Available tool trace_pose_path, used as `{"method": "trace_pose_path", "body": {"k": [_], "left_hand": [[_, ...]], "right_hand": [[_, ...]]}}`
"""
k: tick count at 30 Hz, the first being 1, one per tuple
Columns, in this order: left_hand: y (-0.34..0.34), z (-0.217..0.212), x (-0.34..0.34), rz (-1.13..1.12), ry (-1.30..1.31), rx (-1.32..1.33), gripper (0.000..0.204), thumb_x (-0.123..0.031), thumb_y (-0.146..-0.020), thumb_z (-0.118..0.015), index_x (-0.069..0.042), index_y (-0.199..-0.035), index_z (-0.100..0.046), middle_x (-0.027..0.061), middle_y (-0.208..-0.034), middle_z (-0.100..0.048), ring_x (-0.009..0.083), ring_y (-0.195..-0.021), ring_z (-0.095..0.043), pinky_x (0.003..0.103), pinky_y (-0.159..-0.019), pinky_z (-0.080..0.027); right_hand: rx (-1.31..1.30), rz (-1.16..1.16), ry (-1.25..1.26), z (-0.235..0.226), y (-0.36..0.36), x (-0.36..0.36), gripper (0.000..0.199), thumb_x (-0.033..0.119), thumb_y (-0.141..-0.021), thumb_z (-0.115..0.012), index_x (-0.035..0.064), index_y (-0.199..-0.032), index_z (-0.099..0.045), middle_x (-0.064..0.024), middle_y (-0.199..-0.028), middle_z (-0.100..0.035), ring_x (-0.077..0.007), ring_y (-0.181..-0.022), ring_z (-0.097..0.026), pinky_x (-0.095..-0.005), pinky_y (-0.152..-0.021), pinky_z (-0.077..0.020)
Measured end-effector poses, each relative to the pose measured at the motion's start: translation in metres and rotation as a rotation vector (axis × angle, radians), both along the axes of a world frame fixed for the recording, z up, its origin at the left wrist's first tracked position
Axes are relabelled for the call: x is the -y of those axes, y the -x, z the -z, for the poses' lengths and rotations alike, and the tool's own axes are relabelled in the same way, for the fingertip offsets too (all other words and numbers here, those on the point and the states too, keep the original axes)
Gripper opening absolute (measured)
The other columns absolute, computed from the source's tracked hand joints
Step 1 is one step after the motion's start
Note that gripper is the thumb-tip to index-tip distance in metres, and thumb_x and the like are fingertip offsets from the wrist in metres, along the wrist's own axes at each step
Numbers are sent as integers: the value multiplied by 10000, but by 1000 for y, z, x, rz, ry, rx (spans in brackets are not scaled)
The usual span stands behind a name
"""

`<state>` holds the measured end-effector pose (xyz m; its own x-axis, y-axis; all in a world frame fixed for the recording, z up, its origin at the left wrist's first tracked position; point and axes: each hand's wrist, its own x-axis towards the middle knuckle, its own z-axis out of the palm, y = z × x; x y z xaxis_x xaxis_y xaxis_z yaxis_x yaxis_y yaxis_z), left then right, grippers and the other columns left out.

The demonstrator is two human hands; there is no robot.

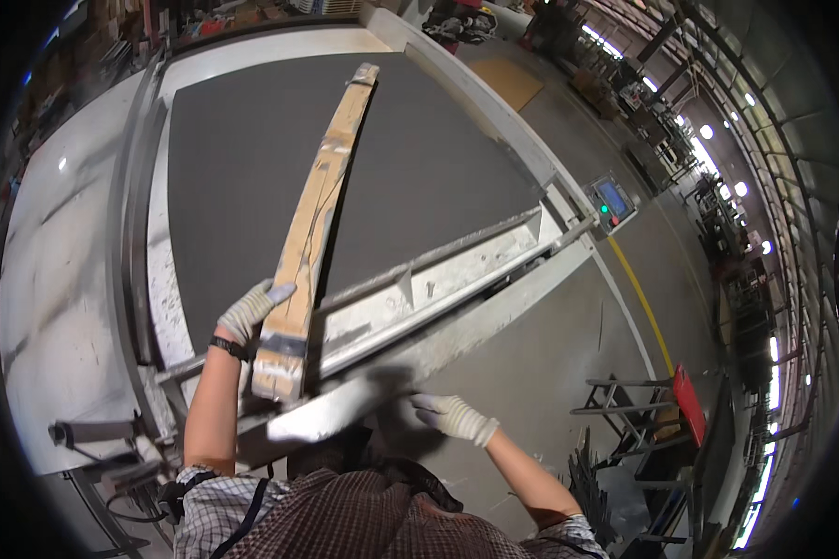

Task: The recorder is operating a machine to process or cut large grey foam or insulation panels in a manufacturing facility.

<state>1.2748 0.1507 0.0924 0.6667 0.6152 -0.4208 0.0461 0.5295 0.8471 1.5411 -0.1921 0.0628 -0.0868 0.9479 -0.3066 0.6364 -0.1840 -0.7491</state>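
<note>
The left hand (pixel 252 312), in a knit glove, grips a long wooden plank (pixel 315 214) near its taped near end; the plank lies lengthwise over the dark, matte table (pixel 242 158). A pale metal rail (pixel 438 270) crosses the table's near edge, beneath the plank. The gloved right hand (pixel 452 415) rests released on the metal frame (pixel 345 405) at the near edge, holding nothing. A control panel (pixel 612 203) stands beyond the right corner.
</note>
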Motion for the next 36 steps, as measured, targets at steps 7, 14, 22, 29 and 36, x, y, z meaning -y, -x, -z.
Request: {"method": "trace_pose_path", "body": {"k": [7, 14, 22, 29, 36], "left_hand": [[-153, -17, -86, -147, 94, 183, 492, -455, -962, -680, -22, -1195, -661, 86, -1052, -733, 212, -930, -716, 363, -829, -588], [10, 64, -192, -690, -959, -1484, 672, -471, -955, -631, 65, -1348, -535, 266, -1339, -582, 422, -1200, -581, 454, -1033, -474], [149, 114, -101, -912, -20, -971, 684, -618, -951, -588, -20, -1277, -657, 96, -1125, -710, 232, -1018, -657, 377, -884, -506], [128, 73, -113, -736, 55, -1199, 812, -671, -975, -483, -16, -1455, -506, 129, -1337, -628, 255, -1216, -573, 454, -1055, -421], [178, 82, -123, -964, -56, -1253, 834, -773, -918, -487, 16, -1013, -740, 59, -849, -678, 200, -744, -591, 398, -715, -485]], "right_hand": [[-103, 701, -125, -20, -283, -180, 255, 213, -985, -626, 6, -1106, -714, -85, -970, -740, -149, -900, -667, -317, -843, -532], [727, 616, -160, -9, -492, -374, 610, 590, -927, -562, 90, -1254, -688, -195, -1264, -672, -373, -1215, -616, -450, -1049, -465], [183, 738, -29, 118, -703, -381, 619, 536, -1017, -530, -51, -1127, -694, -102, -1007, -713, -210, -894, -636, -346, -853, -509], [253, 1010, 120, 123, -715, -379, 841, 751, -924, -516, -61, -993, -723, -94, -881, -696, -193, -765, -599, -353, -731, -501], [695, 874, 61, 92, -662, -370, 908, 760, -952, -406, -90, -1068, -702, -276, -1000, -712, -408, -952, -659, -462, -871, -487]]}}
